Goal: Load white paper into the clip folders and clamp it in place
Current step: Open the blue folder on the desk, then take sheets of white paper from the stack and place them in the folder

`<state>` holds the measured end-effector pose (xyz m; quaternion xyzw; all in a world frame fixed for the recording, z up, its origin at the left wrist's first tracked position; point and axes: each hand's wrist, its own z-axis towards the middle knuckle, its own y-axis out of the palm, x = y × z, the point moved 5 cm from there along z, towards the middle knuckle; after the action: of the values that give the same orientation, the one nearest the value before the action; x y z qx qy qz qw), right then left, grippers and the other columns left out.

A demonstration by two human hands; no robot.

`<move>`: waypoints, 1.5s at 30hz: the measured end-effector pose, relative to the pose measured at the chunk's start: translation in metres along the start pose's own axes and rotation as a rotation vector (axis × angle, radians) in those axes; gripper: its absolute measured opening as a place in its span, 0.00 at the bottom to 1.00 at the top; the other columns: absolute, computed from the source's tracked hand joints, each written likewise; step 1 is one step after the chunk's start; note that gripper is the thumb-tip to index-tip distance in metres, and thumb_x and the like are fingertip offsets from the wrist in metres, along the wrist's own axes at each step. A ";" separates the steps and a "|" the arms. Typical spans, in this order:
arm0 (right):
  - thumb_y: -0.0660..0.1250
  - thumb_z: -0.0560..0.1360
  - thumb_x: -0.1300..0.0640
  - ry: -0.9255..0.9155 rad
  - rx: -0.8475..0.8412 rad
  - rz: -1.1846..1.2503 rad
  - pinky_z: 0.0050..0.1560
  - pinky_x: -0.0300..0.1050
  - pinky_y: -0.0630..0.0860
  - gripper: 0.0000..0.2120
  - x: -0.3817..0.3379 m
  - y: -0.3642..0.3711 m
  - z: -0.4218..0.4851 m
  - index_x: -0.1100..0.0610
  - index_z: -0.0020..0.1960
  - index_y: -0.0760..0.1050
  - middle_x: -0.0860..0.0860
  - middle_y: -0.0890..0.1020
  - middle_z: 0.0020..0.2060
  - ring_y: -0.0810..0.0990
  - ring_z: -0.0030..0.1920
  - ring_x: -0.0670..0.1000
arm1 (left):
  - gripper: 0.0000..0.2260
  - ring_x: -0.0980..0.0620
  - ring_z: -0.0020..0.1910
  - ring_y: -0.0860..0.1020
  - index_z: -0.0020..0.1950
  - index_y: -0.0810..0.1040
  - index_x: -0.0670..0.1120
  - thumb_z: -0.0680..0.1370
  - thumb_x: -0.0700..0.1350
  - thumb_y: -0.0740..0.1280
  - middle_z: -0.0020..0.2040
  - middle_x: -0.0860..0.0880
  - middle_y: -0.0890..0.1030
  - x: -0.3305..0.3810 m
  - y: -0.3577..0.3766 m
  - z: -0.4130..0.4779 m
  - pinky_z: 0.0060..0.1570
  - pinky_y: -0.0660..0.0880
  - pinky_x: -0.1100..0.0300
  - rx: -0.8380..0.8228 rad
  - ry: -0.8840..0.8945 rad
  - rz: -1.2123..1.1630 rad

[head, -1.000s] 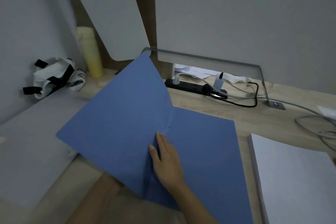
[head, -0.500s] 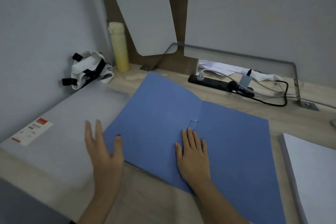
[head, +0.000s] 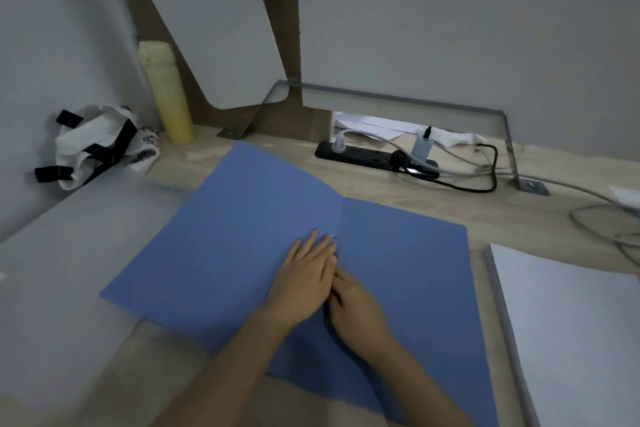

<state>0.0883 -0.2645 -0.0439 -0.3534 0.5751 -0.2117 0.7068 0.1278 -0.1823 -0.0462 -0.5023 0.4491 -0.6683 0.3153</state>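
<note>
The wooden desk (head: 398, 198) carried the blue clip folder (head: 242, 236), opened flat, and the white paper stack (head: 571, 322) lay just beside its right edge, none of it loaded yet. The left hand (head: 304, 282) lay on the crease, fingers straight and together, pressing but gripping nothing. The right hand (head: 358, 310) touched it, its fingers hidden beneath, so their state could not be told. Firm, even pressure along the fold would probably keep the covers flat before any paper came across.
</note>
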 end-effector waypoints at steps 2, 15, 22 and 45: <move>0.54 0.77 0.62 0.048 0.014 0.029 0.65 0.39 0.67 0.18 0.022 -0.023 -0.001 0.58 0.63 0.75 0.51 0.75 0.65 0.73 0.64 0.49 | 0.25 0.55 0.77 0.45 0.75 0.57 0.47 0.81 0.53 0.40 0.77 0.54 0.55 0.001 0.007 0.007 0.73 0.37 0.60 0.055 0.047 0.117; 0.19 0.62 0.31 0.320 0.154 -0.420 0.71 0.40 0.32 0.45 0.109 -0.079 -0.057 0.47 0.75 0.40 0.46 0.42 0.75 0.35 0.73 0.44 | 0.30 0.60 0.76 0.38 0.71 0.65 0.42 0.80 0.58 0.39 0.73 0.50 0.66 0.003 0.032 -0.013 0.71 0.45 0.57 0.116 0.065 0.282; 0.26 0.66 0.32 0.339 0.082 -0.342 0.72 0.42 0.34 0.43 0.101 -0.083 -0.062 0.48 0.76 0.44 0.50 0.44 0.77 0.38 0.76 0.48 | 0.31 0.56 0.76 0.45 0.71 0.65 0.40 0.80 0.59 0.39 0.72 0.49 0.68 0.006 0.033 -0.022 0.71 0.41 0.58 0.060 0.051 0.312; 0.55 0.79 0.50 0.642 0.169 -0.377 0.53 0.37 0.71 0.17 0.110 -0.182 -0.160 0.54 0.65 0.71 0.51 0.77 0.61 0.79 0.56 0.50 | 0.07 0.53 0.51 0.76 0.48 0.75 0.41 0.78 0.37 0.57 0.49 0.47 0.78 0.216 0.057 -0.043 0.48 0.76 0.60 -0.653 -0.555 -1.349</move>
<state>-0.0190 -0.5034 0.0036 -0.3093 0.6728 -0.4845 0.4658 0.0208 -0.3813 -0.0190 -0.8807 0.1265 -0.4002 -0.2195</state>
